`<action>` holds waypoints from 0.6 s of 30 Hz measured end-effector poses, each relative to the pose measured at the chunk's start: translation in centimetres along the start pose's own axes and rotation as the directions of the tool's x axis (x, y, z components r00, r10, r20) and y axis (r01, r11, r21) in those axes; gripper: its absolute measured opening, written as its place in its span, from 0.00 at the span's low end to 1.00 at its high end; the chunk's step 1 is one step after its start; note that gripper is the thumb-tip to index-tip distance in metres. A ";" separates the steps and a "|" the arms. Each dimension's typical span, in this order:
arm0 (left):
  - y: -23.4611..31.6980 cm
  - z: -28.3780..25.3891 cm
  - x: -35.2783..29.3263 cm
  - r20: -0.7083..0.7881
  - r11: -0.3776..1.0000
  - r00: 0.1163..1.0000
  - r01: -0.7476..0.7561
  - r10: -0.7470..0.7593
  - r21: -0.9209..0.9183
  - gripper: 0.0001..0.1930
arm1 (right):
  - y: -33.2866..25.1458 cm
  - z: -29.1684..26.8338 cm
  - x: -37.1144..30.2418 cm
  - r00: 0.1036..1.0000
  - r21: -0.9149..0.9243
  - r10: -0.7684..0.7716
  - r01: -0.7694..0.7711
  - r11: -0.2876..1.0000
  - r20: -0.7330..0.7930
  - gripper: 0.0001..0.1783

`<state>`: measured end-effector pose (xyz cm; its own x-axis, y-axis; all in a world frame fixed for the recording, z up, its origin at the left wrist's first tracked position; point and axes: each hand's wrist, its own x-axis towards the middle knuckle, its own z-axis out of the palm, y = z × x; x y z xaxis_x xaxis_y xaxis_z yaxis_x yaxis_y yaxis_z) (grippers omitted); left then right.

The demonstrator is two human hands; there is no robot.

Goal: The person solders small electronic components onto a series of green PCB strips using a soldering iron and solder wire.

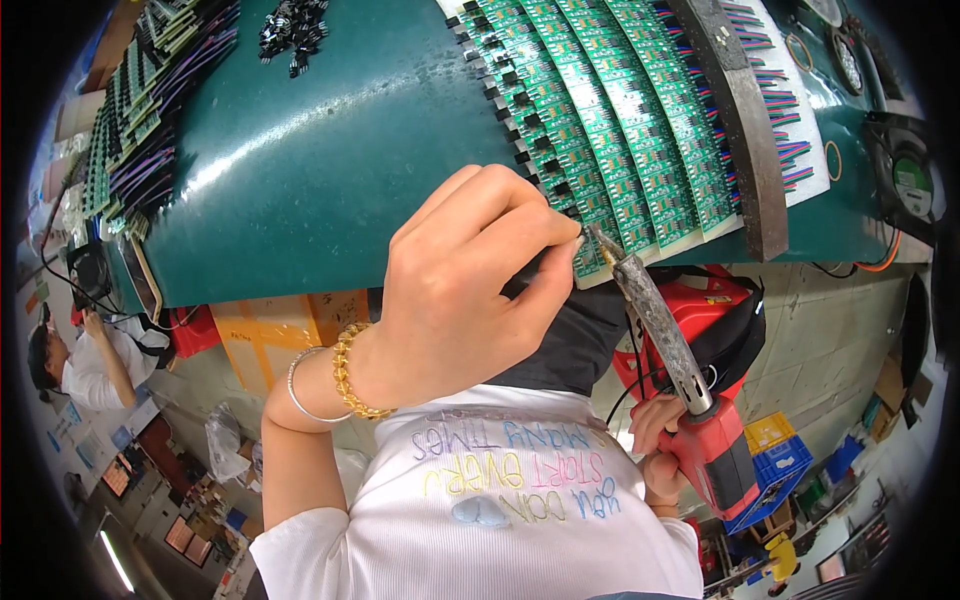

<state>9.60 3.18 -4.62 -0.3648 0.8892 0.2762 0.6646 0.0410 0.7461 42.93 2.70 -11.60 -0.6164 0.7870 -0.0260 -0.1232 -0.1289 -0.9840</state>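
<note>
My left hand (470,275) is closed in a pinch at the near end of the green circuit board panels (640,120); what its fingertips hold, if anything, is too small to make out. In my right hand (655,440) is a soldering iron (665,330) with a red and black pistol-shaped handle. Its tip points up and to the left, close by my left fingertips at the board edge. Small black parts (520,100) line the left edge of the leftmost panel. A heavy dark metal bar (735,110) lies across the right side, over coloured wires (785,120).
A pile of small black parts (292,32) lies at the back of the green tabletop (330,170). Wired boards (150,120) are heaped at the left. A black reel-like object (910,185) is at the right. Below stand a cardboard box (290,335) and blue crate (775,475); another person (95,370) is far left.
</note>
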 end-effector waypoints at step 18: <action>0.0 -0.1 0.2 -0.007 1.000 1.000 -0.006 0.006 -0.015 0.08 | -0.5 -0.7 1.4 0.986 0.074 0.048 -0.060 0.995 0.159 0.17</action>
<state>9.48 3.29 -4.55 -0.3654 0.8860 0.2853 0.6568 0.0282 0.7535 42.69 4.32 -11.24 -0.7376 0.6738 -0.0444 -0.1430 -0.2201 -0.9649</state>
